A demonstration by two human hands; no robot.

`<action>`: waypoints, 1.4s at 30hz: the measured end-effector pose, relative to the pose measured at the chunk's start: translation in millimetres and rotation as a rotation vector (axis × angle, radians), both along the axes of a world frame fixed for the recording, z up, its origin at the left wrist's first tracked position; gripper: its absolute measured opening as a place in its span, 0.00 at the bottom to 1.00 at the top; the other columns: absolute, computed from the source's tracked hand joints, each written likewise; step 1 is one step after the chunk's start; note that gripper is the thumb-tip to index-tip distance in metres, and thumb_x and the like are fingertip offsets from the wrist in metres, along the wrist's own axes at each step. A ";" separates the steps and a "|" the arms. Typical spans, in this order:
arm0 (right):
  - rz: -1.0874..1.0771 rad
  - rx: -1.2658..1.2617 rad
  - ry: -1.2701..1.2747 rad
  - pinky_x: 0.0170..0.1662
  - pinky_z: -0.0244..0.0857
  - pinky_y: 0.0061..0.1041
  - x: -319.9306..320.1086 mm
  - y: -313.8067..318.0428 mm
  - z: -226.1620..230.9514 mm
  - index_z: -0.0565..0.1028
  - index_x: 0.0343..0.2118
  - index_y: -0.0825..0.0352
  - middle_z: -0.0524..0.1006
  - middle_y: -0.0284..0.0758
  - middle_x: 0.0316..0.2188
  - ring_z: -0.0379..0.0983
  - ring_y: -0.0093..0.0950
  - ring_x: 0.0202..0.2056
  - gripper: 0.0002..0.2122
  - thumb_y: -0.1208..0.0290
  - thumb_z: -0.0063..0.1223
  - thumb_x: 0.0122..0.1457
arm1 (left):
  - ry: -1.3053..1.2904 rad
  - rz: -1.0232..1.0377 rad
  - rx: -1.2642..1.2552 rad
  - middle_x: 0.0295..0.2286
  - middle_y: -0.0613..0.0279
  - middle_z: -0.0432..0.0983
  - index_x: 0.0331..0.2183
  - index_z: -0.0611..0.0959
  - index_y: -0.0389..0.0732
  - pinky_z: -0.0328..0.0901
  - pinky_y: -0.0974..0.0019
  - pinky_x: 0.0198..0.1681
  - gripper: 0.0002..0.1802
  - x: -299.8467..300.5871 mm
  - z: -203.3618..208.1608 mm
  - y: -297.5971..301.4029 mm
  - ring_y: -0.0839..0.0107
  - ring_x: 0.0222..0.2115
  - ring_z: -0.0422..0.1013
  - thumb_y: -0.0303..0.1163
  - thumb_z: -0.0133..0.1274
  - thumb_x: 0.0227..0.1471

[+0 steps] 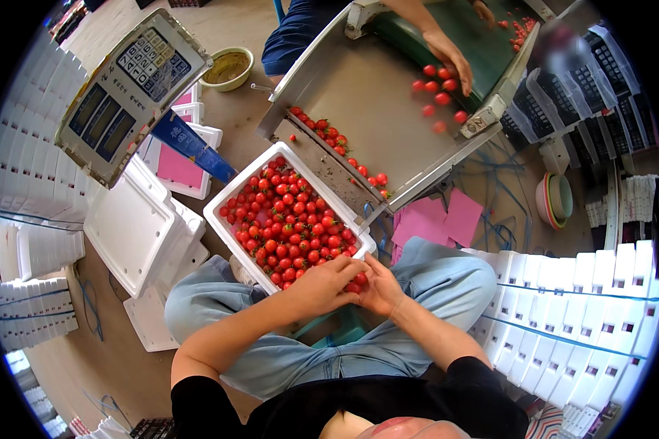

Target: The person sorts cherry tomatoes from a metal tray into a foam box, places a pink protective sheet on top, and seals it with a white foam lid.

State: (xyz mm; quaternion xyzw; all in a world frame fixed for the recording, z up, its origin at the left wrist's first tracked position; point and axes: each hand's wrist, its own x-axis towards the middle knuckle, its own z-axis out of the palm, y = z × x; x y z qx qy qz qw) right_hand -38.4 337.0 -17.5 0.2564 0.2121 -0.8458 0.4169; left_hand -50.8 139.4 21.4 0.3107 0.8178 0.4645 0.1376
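A white foam box stands in front of me, filled with red cherry tomatoes, some with green stems. Over its near right corner my hands meet. A couple of cherry tomatoes sit between them. My right hand is cupped with its fingers curled around these tomatoes. From the left, my left hand reaches over with bent fingers closed against the same tomatoes; its fingertips are partly hidden. More tomatoes lie along the lower lip of a sloping metal tray just beyond the box.
Another person's hand is by tomatoes rolling on the tray. A scale display on a blue post rises at the left, beside white foam lids. Stacked white boxes stand at right. Pink sheets and blue straps lie on the floor.
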 end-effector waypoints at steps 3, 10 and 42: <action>-0.304 -0.010 -0.138 0.49 0.70 0.42 26.7 32.9 -18.6 0.71 0.50 0.68 0.74 0.39 0.45 0.72 0.36 0.48 0.17 0.59 0.45 0.66 | 0.175 -0.082 -0.104 0.40 0.56 0.72 0.49 0.76 0.42 0.69 0.56 0.42 0.26 -6.5 16.9 8.2 0.56 0.39 0.72 0.36 0.62 0.48; -0.724 0.235 0.218 0.58 0.65 0.48 -123.3 165.8 -15.6 0.72 0.44 0.72 0.74 0.43 0.37 0.71 0.43 0.44 0.22 0.52 0.46 0.66 | 0.387 -0.149 -0.241 0.38 0.56 0.73 0.46 0.77 0.41 0.67 0.57 0.43 0.23 -48.4 50.8 -18.4 0.57 0.39 0.71 0.33 0.63 0.46; -0.294 1.007 0.115 0.33 0.72 0.27 -256.0 50.2 -355.4 0.73 0.42 0.67 0.76 0.35 0.32 0.75 0.28 0.31 0.11 0.64 0.49 0.63 | -0.187 0.528 -0.586 0.38 0.50 0.77 0.52 0.76 0.39 0.68 0.56 0.41 0.28 -101.8 17.6 -153.4 0.50 0.39 0.73 0.30 0.62 0.48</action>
